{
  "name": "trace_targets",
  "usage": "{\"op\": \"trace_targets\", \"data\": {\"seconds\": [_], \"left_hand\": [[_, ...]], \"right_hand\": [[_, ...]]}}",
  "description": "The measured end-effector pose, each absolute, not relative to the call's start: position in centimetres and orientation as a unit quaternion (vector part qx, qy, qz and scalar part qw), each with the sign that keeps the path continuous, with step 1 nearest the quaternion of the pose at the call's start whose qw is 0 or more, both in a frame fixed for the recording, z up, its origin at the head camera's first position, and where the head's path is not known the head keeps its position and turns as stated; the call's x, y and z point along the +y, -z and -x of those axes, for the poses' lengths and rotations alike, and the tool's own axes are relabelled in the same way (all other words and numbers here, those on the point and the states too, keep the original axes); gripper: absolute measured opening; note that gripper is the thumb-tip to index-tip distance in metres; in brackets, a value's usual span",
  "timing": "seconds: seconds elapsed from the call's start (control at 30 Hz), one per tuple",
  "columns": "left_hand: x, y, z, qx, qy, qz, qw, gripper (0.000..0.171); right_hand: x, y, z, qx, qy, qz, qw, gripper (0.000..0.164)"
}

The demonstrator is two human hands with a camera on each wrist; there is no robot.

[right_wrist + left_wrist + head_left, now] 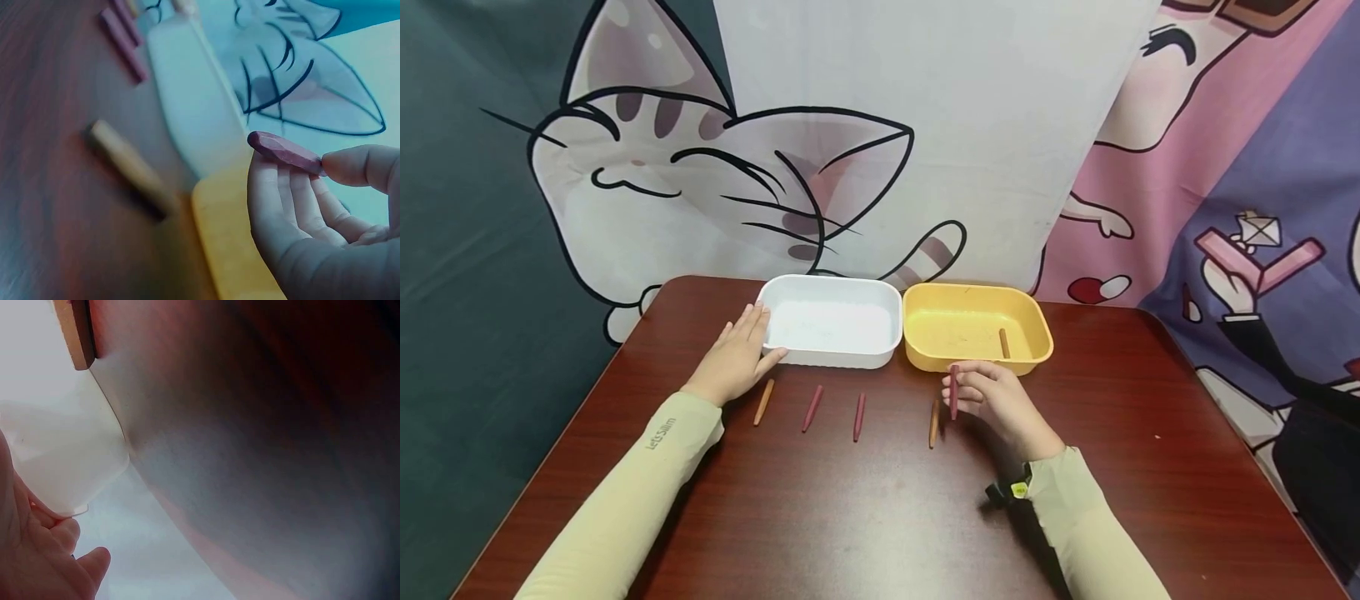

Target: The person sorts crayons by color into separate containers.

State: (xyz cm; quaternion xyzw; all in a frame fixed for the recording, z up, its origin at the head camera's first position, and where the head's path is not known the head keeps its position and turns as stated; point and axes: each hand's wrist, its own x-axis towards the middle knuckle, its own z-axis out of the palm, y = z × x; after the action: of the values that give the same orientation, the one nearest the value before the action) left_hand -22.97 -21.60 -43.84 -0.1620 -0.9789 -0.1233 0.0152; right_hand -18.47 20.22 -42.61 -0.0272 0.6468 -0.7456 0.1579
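Maroon and faceted, a slim stick (286, 152) is pinched by right fingers (265, 197), left fingers (745, 323) outstretched.

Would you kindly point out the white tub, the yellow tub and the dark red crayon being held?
White tub (833, 322): head view, inner floor.
Yellow tub (955, 332): head view, inner floor.
Held dark red crayon (285, 152): right wrist view, middle of its side.

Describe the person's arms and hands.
The left sleeve and right sleeve are pale yellow-green and reach the wrists. Small dark lettering marks the left one; a black device with a bright yellow patch sits by the right wrist. Left hand and right hand wear no gloves.
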Motion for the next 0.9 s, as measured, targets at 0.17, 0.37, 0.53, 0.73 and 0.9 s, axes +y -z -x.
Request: {"op": "trace_targets", "data": {"seconds": [0.17, 0.37, 0.53, 0.73, 0.9], "left_hand": [[-21.7, 43.7, 22.9, -0.979, 0.123, 0.159, 0.013, 0.081], [-21.7, 43.6, 22.9, -0.979, 0.127, 0.160, 0.011, 0.081], [-21.7, 43.6, 22.9, -0.979, 0.127, 0.159, 0.012, 0.081], [-21.7, 43.6, 22.8, -0.979, 0.127, 0.158, 0.012, 0.080], [-21.6, 43.8, 22.8, -0.978, 0.131, 0.161, 0.013, 0.081]], "right_hand": [[18.7, 41.2, 19.0, 0.631, 0.755, 0.046, 0.171, 0.033], [16.2, 40.1, 19.9, 0.619, 0.764, 0.043, 0.175, 0.027], [14.3, 39.4, 21.2, 0.613, 0.768, 0.036, 0.183, 0.030], [12.1, 38.9, 23.5, 0.594, 0.779, 0.010, 0.202, 0.035], [10.3, 38.6, 25.2, 0.599, 0.777, 0.001, 0.193, 0.021]]}}
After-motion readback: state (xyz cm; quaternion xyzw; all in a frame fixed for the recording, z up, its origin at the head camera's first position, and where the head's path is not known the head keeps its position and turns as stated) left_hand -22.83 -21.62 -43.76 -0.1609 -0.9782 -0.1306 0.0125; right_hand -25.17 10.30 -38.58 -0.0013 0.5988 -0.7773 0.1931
